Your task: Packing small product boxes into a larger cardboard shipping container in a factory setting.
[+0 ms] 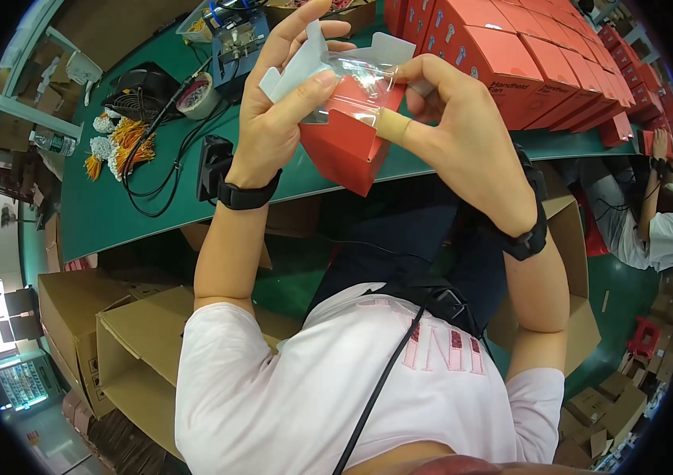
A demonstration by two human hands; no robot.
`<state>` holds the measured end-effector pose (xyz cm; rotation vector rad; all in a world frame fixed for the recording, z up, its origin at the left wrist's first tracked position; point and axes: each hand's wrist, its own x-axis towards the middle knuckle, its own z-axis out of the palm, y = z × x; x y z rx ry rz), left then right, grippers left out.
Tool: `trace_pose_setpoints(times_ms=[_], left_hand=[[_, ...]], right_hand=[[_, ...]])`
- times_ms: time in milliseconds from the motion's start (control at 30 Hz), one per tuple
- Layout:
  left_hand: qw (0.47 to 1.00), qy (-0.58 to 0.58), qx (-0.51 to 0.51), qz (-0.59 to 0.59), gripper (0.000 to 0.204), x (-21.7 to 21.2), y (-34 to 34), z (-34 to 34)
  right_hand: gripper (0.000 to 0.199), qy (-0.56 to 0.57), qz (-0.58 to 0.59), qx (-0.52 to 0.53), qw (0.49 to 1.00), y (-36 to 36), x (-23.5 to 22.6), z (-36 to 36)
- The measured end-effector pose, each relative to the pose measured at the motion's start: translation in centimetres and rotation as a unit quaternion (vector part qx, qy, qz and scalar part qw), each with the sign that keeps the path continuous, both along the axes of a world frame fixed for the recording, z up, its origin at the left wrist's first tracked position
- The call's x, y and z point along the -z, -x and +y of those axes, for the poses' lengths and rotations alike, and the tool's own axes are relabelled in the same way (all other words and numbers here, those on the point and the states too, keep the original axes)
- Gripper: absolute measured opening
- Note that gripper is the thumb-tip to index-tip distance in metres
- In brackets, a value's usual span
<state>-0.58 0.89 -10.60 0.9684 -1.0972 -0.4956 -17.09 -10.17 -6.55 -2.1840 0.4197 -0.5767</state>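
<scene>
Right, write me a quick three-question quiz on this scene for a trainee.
1. True or false: the top flaps of the held red box are all folded shut.
2. Multiple choice: where do the orange-and-white bundles lie on the green table?
A) Inside the red box
B) To the left of the left grip
C) Touching the left grip
3. Fill in the blank: the wrist straps worn on both arms are ____ in colour.

Key: 1. False, flaps stand open; 2. B; 3. black.
</scene>
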Motion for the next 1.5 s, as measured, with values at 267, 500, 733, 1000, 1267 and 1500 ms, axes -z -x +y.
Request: trace_pose_setpoints(times_ms=[267, 500, 733, 1000, 1267, 1500], left_hand=[[0.998, 0.004, 0.052, 0.044, 0.069, 0.2, -0.5, -0.1], [0.998, -0.002, 0.057, 0.026, 0.068, 0.1, -0.4, -0.3], [0.996, -0.017, 0.086, -0.021, 0.08, 0.3, -1.0, -0.3], [0.991, -0.066, 0.119, 0.002, 0.089, -0.6, -1.3, -0.7], [0.989, -0.098, 0.106, 0.01, 0.087, -1.4, -0.8, -0.1], [0.99, -0.083, 0.114, 0.024, 0.087, -1.3, -1.3, -0.2]], right_hand=[[0.021, -0.188, -0.034, -0.094, 0.977, 0.6, 0.7, -2.4], [0.016, -0.28, -0.11, -0.159, 0.941, 1.1, 2.7, -3.6], [0.015, -0.019, 0.117, -0.053, 0.992, 2.0, -2.1, -1.8], [0.018, -0.287, -0.198, -0.197, 0.916, 2.1, 4.4, -3.0], [0.021, 0.014, 0.1, -0.074, 0.992, 1.7, -3.0, -1.3], [0.016, -0.265, -0.089, -0.164, 0.946, 1.7, 1.1, -3.4]])
